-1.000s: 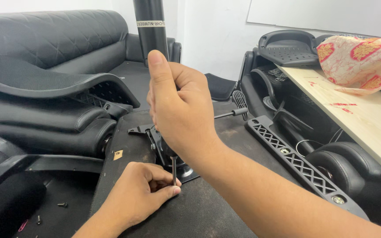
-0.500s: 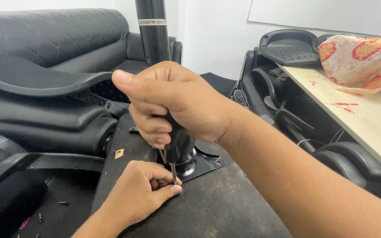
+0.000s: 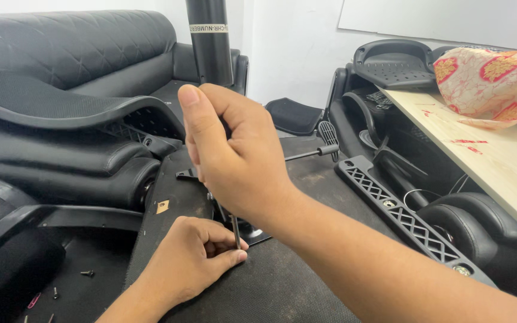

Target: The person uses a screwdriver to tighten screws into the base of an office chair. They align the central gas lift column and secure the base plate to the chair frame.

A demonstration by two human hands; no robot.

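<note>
We've got a thin metal hex key (image 3: 235, 230) standing upright near the middle, down at the black metal plate (image 3: 252, 230) on the upturned chair seat base (image 3: 282, 281). Our left hand (image 3: 195, 260) pinches its lower end, fingers curled tight. Our right hand (image 3: 237, 158) is closed over the top, just in front of the black gas cylinder (image 3: 209, 42). A lever rod (image 3: 309, 154) sticks out right, a latticed black plastic part (image 3: 408, 218) beyond it. 2 loose screws (image 3: 87, 273) sit near left.
</note>
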